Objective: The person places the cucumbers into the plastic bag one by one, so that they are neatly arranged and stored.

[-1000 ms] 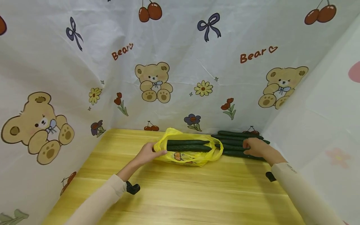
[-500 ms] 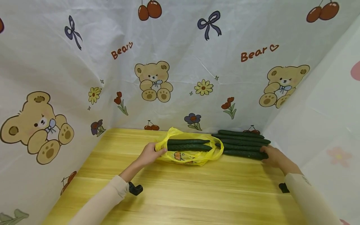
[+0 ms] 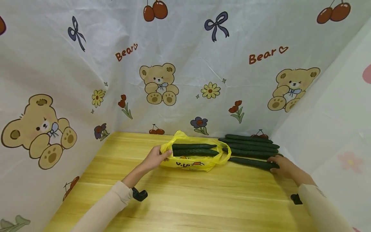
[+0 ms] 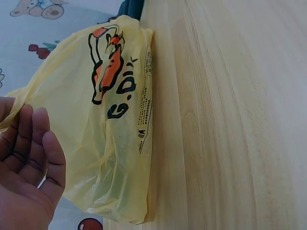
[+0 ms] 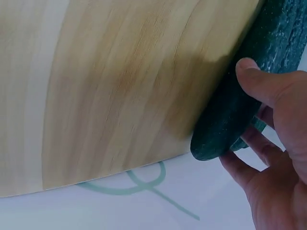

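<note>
A yellow plastic bag (image 3: 185, 165) lies on its side with its mouth open, and two cucumbers (image 3: 194, 152) show inside it. My left hand (image 3: 154, 158) grips the bag's rim at its left end; in the left wrist view the fingers curl round a twisted strip of the plastic. At the right, my right hand (image 3: 285, 167) holds the end of the nearest cucumber (image 3: 252, 162), thumb on one side and fingers on the other, as the right wrist view shows. Behind it, several more cucumbers (image 3: 249, 145) lie side by side.
The wooden table (image 3: 185, 199) runs back to a white curtain (image 3: 185, 48) printed with bears and flowers. More curtain hangs at the left and right sides. A dark strap piece (image 3: 139, 194) shows at the left wrist.
My right hand has moved right, from over the pile to the cucumber's right end. That cucumber now lies angled away from the others. The bag's front has shifted slightly, showing more print.
</note>
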Motion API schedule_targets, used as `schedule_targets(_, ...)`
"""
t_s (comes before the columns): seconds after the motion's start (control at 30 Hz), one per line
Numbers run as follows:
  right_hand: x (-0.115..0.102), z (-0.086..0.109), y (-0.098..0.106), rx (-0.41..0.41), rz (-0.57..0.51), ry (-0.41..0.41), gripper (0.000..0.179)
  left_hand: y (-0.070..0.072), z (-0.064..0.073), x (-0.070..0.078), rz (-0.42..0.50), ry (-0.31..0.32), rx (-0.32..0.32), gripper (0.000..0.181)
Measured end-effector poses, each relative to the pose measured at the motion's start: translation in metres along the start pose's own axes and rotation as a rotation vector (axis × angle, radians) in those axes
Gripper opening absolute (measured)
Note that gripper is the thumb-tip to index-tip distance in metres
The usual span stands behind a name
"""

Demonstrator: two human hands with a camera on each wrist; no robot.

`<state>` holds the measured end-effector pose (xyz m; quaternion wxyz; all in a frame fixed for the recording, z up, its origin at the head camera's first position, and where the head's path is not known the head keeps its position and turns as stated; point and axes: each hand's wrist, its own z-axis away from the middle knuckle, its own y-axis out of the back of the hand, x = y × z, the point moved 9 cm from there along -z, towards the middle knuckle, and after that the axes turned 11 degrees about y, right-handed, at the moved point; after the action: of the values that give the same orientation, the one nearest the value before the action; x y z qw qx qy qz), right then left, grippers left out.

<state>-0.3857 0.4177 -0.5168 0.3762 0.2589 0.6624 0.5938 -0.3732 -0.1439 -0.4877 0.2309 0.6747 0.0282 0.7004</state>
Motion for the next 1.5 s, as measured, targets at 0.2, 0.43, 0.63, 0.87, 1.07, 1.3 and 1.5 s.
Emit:
schedule_targets(0.2,-0.017,0.011,0.017,0.144,0.115,0.111,0.04,-0.001,0.0,-0.001,-0.005,0.001,-0.006,0.028)
schedule_targets(0.43,-0.034,0.019,0.048,0.242,0.218,0.194,0.044,-0.005,0.0,-0.004,-0.016,0.01,-0.023,0.03)
schedule_targets(0.63,-0.039,0.02,0.07,0.266,0.242,0.227,0.047,-0.003,0.001,-0.004,-0.026,0.009,-0.019,0.031)
schedule_targets(0.87,-0.041,0.019,0.086,0.258,0.266,0.211,0.046,-0.003,0.0,-0.003,-0.002,-0.001,-0.02,0.029)
schedule_targets(1.07,-0.048,0.014,0.091,0.261,0.25,0.227,0.046,-0.003,-0.002,-0.005,0.024,0.018,-0.012,0.029)
schedule_targets(1.3,-0.06,-0.007,0.088,0.205,0.192,0.203,0.042,-0.004,0.0,-0.002,0.025,0.006,-0.017,0.031)
schedule_targets(1.5,-0.076,-0.028,0.084,0.158,0.13,0.171,0.039,-0.006,0.002,-0.001,0.009,-0.008,-0.018,0.031)
